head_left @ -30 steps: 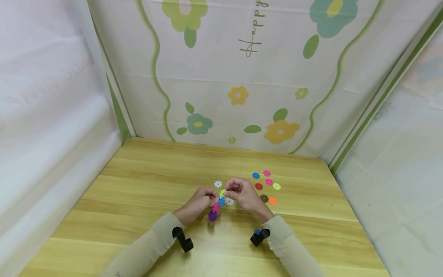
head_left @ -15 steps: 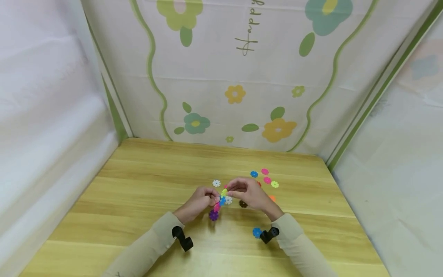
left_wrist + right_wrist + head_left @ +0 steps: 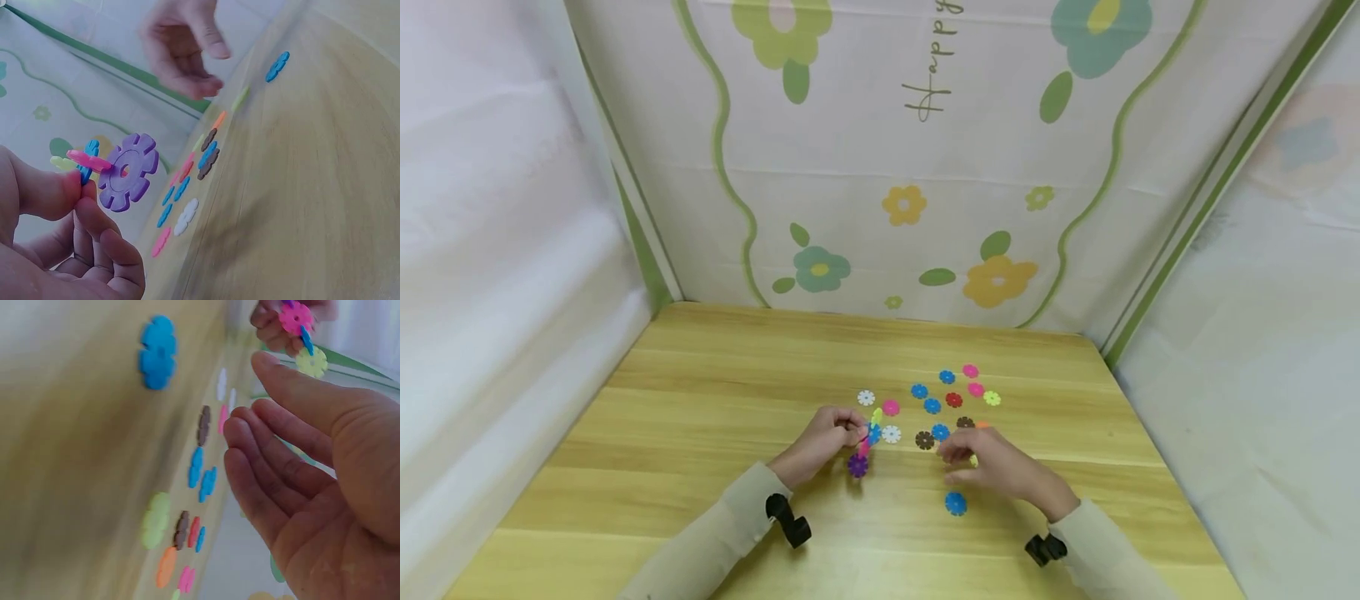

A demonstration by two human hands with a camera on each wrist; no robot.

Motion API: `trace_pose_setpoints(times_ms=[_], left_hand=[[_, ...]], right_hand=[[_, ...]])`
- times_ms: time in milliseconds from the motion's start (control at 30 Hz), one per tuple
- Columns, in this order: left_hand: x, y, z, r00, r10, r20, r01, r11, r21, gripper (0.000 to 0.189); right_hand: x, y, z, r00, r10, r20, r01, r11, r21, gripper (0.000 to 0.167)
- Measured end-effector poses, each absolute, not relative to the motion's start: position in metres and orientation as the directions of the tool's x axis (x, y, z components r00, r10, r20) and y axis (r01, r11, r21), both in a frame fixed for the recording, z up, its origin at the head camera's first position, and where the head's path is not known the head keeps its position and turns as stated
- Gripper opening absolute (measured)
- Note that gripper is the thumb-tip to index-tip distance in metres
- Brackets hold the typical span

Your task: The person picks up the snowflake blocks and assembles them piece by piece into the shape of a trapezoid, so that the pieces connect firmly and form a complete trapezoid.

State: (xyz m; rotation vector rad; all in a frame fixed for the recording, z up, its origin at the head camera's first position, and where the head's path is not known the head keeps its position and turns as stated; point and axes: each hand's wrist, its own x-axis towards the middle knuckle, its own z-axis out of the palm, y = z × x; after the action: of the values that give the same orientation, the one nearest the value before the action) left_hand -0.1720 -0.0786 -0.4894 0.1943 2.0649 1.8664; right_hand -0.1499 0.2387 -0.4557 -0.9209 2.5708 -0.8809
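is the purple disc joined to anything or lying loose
Joined: the left wrist view shows the purple disc slotted into a pink disc, in the chain that the left hand pinches.

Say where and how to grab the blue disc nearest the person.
I'd come straight down from above with the right hand and pinch the blue disc across opposite edges of its notched rim. It lies flat on the table, so its underside is likely hard to reach, and sits apart from the other discs, leaving room.
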Motion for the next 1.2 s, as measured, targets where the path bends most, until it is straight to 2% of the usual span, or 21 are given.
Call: trace_pose_setpoints(times_ms=[133,233,500,700,1033,1200], left_hand=[[-0.173,-0.080,-0.489,-0.929,0.328,-0.170,-0.134,0.129,0.983,0.009],[-0.174,-0.081,-0.489,-0.928,0.331,-0.172,-0.140,0.120,0.983,0.010],[-0.173,-0.083,-0.488,-0.930,0.329,-0.161,-0.135,0.100,0.986,0.009],[-0.172,-0.083,-0.487,-0.925,0.346,-0.159,-0.132,0.102,0.986,0.008],[-0.174,-0.083,-0.486,-0.920,0.359,-0.157,-0.134,0.087,0.987,0.009],[-0.174,-0.081,-0.486,-0.917,0.363,-0.163,-0.137,0.098,0.986,0.007]], right_hand=[[-0.135,0.245,-0.462,-0.744,-0.660,-0.103,-0.485,0.639,-0.598,0.041],[-0.129,0.247,-0.466,-0.739,-0.663,-0.120,-0.487,0.648,-0.586,0.041],[-0.127,0.244,-0.474,-0.750,-0.650,-0.124,-0.472,0.656,-0.589,0.021],[-0.131,0.241,-0.477,-0.749,-0.653,-0.116,-0.434,0.615,-0.658,0.013],[-0.175,0.220,-0.462,-0.881,-0.468,0.075,-0.367,0.572,-0.734,0.007],[-0.197,0.209,-0.457,-0.919,-0.381,0.102,-0.304,0.521,-0.797,0.011]])
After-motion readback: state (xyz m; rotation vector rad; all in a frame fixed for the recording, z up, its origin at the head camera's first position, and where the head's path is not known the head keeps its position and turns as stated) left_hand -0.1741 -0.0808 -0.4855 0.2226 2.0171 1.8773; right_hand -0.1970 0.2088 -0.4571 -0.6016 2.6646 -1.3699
